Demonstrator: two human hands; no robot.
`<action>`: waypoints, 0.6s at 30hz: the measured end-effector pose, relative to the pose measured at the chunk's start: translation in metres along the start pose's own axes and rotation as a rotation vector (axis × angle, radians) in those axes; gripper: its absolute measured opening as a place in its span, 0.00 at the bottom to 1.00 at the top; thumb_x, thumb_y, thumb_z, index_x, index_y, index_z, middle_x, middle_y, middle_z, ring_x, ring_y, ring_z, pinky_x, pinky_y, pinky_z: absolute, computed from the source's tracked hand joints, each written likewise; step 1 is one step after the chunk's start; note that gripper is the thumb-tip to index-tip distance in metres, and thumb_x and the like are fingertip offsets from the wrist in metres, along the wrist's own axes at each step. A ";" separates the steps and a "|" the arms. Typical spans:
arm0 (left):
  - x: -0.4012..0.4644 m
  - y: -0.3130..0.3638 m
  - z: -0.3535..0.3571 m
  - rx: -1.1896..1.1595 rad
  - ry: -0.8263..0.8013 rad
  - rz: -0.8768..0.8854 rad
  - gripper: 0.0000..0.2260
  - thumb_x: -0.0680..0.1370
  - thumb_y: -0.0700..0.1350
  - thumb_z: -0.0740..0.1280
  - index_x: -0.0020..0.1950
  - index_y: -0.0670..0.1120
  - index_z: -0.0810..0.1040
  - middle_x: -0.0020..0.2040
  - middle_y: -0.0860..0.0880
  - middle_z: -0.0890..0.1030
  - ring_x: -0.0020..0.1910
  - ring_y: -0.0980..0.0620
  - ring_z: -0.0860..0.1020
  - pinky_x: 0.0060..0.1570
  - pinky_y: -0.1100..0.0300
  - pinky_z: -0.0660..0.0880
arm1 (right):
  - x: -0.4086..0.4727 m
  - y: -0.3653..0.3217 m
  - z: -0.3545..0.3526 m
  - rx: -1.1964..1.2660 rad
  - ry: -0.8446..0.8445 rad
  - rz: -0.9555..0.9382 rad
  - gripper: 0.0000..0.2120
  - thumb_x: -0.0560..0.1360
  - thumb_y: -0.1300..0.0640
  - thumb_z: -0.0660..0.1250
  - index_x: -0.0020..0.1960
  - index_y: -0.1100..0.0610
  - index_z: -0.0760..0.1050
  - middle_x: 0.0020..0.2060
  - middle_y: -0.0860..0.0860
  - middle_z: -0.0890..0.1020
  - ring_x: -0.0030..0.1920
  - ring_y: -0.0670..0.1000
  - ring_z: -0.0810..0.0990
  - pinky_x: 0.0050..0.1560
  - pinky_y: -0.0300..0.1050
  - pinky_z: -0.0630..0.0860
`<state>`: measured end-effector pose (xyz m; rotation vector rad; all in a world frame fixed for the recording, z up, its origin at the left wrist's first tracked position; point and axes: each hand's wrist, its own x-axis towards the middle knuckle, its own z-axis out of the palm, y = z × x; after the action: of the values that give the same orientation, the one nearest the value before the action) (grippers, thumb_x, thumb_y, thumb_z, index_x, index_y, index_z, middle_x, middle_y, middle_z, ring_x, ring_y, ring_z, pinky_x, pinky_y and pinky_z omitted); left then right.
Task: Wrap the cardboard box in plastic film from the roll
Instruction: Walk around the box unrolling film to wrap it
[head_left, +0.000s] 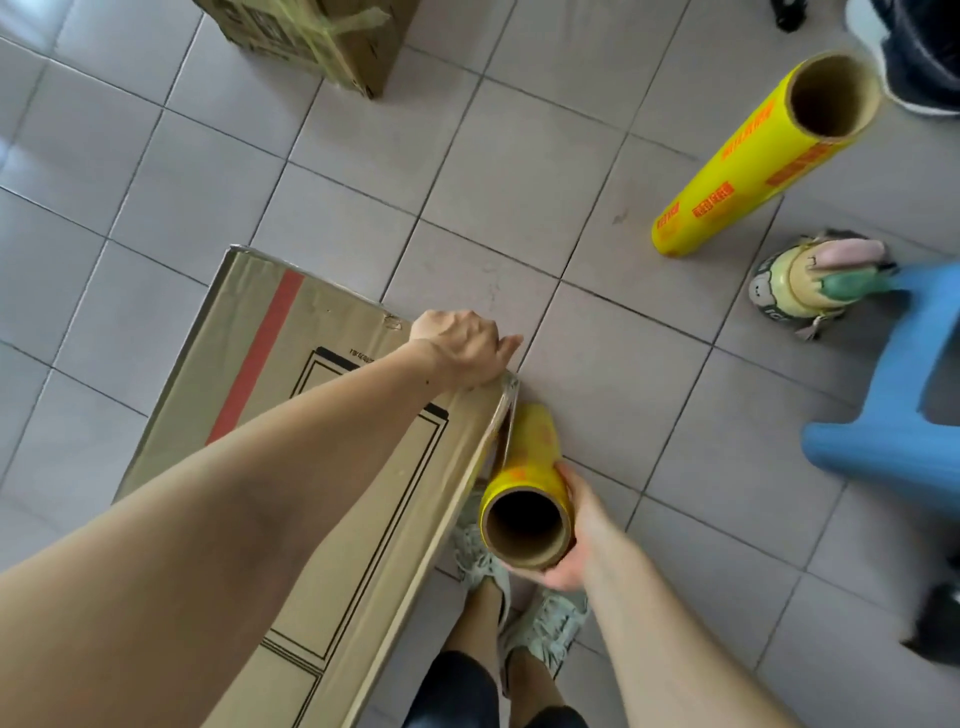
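Cardboard box stands on the tiled floor, nearest and largest. Left hand, fingers curled, presses film onto its upper right corner. Right hand wraps around the yellow plastic film roll just beside that edge. Second yellow roll stands well apart, near a blue stool.

You can read nothing here: the red print on the standing roll and the small line on the cardboard box are too blurred.
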<state>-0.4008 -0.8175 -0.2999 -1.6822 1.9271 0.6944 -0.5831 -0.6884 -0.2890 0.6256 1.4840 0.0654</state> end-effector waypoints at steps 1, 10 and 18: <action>0.000 0.000 0.000 0.002 0.007 -0.001 0.28 0.82 0.62 0.47 0.51 0.47 0.81 0.54 0.41 0.82 0.53 0.41 0.79 0.44 0.55 0.67 | 0.008 0.015 -0.010 0.124 -0.058 0.054 0.40 0.64 0.32 0.71 0.62 0.62 0.74 0.52 0.65 0.83 0.52 0.66 0.81 0.48 0.62 0.80; -0.003 0.003 0.005 0.033 0.023 -0.085 0.27 0.82 0.61 0.44 0.42 0.46 0.75 0.49 0.43 0.80 0.42 0.45 0.74 0.53 0.50 0.68 | 0.021 0.068 -0.009 0.345 -0.318 0.149 0.32 0.76 0.39 0.62 0.63 0.67 0.74 0.55 0.67 0.82 0.56 0.69 0.80 0.55 0.63 0.77; -0.044 0.031 0.030 0.072 0.174 0.215 0.22 0.80 0.62 0.54 0.72 0.56 0.69 0.72 0.49 0.69 0.73 0.45 0.63 0.73 0.38 0.47 | -0.006 0.006 0.018 -0.419 0.182 -0.492 0.14 0.81 0.53 0.54 0.44 0.59 0.72 0.43 0.60 0.77 0.39 0.57 0.76 0.54 0.57 0.76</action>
<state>-0.4248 -0.7617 -0.2919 -1.5509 2.2512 0.5644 -0.5653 -0.6920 -0.2814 -0.0922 1.6989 0.0499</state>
